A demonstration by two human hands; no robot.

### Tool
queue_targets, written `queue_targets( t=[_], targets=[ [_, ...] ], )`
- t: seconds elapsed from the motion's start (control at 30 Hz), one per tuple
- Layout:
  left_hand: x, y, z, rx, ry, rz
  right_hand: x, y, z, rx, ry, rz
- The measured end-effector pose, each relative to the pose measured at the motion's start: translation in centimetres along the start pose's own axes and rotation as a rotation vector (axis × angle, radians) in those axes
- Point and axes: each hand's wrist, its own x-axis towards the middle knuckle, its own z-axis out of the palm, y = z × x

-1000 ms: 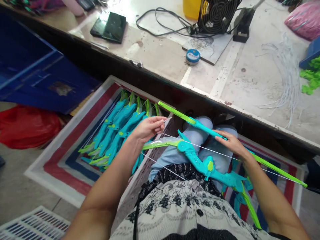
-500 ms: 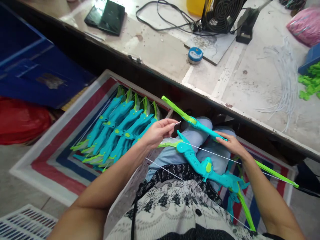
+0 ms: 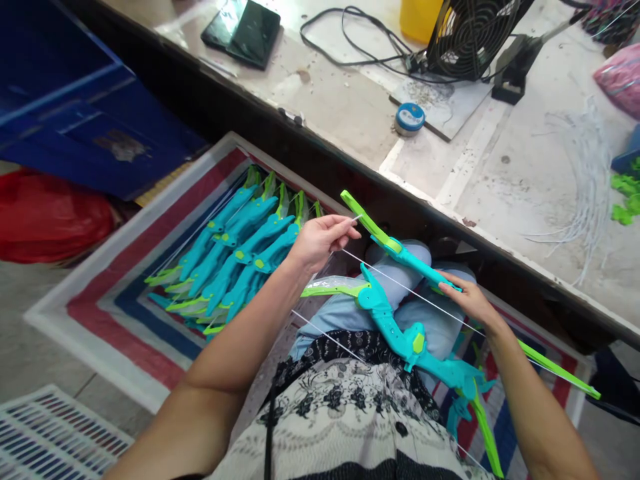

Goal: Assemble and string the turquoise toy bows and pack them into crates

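Observation:
My left hand point(image 3: 327, 241) pinches the end of a white string point(image 3: 400, 283), close to the upper tip of a teal and green toy bow point(image 3: 417, 265). The string runs down to the right past my right forearm. My right hand point(image 3: 465, 293) is closed round the teal middle of that bow. A second teal and green bow point(image 3: 390, 320) lies across my lap, its left green limb partly under clear plastic. Several similar bows point(image 3: 240, 247) are stacked in the striped-lined crate at the left.
On the worktable point(image 3: 340, 113) are a black fan point(image 3: 470, 40), a blue-lidded tin point(image 3: 410, 118), a dark tablet-like object point(image 3: 243, 33) and loose white strings point(image 3: 583, 193). A white crate rim point(image 3: 100, 360) borders my left side.
My left hand has moved up with the string end, nearer the held bow's upper tip. The view has shifted slightly. My right hand keeps its hold.

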Motion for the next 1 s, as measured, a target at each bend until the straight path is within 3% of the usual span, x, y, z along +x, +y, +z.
queue_targets(
  t=[0.07,0.27,0.47,1.0],
  targets=[
    [-0.3,0.0,-0.2,0.019,0.001,0.020,0.0,0.0,0.0,0.008,-0.001,0.000],
    [0.2,0.5,0.2,0.043,0.170,0.246,0.1,0.2,0.0,0.022,0.005,-0.010],
    [1.1,0.1,0.6,0.053,0.260,0.304,0.0,0.2,0.2,0.016,0.007,-0.016],
    [1.1,-0.5,1.4,0.062,0.328,0.381,-0.1,0.2,0.5,0.024,0.032,-0.033]
  ],
)
